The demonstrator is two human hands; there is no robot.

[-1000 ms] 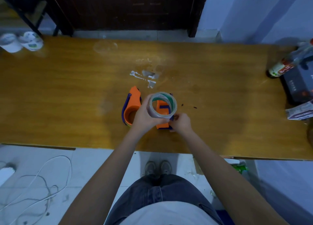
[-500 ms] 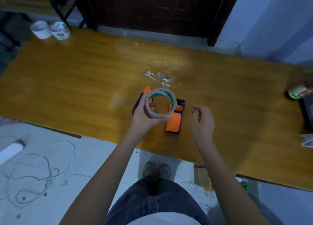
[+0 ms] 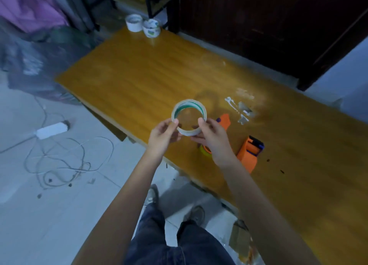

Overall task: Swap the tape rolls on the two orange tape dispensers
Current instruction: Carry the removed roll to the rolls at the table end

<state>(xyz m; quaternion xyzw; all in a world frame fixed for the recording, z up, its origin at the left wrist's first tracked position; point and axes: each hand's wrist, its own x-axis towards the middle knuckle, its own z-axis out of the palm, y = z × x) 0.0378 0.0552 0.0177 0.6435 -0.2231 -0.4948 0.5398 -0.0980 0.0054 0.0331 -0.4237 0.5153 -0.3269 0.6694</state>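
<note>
A clear tape roll (image 3: 189,116) with a green-edged inner core is held up above the wooden table (image 3: 139,81). My left hand (image 3: 162,137) grips its left side and my right hand (image 3: 212,139) grips its right side, thumbs on the rim. One orange tape dispenser (image 3: 250,154) with a blue end lies on the table to the right of my right hand. The other orange dispenser (image 3: 224,120) is mostly hidden behind my right hand; only its tip and a lower orange-yellow edge (image 3: 205,150) show.
Torn tape scraps (image 3: 240,110) lie beyond the dispensers. Two white tape rolls (image 3: 143,25) stand at the table's far left corner. On the tiled floor to the left lie a power strip (image 3: 52,129) and tangled cables (image 3: 65,161). A dark door is behind the table.
My right hand has come over and taken hold of the roll, which now sits in both hands further left of the dispensers. The camera has swung left.
</note>
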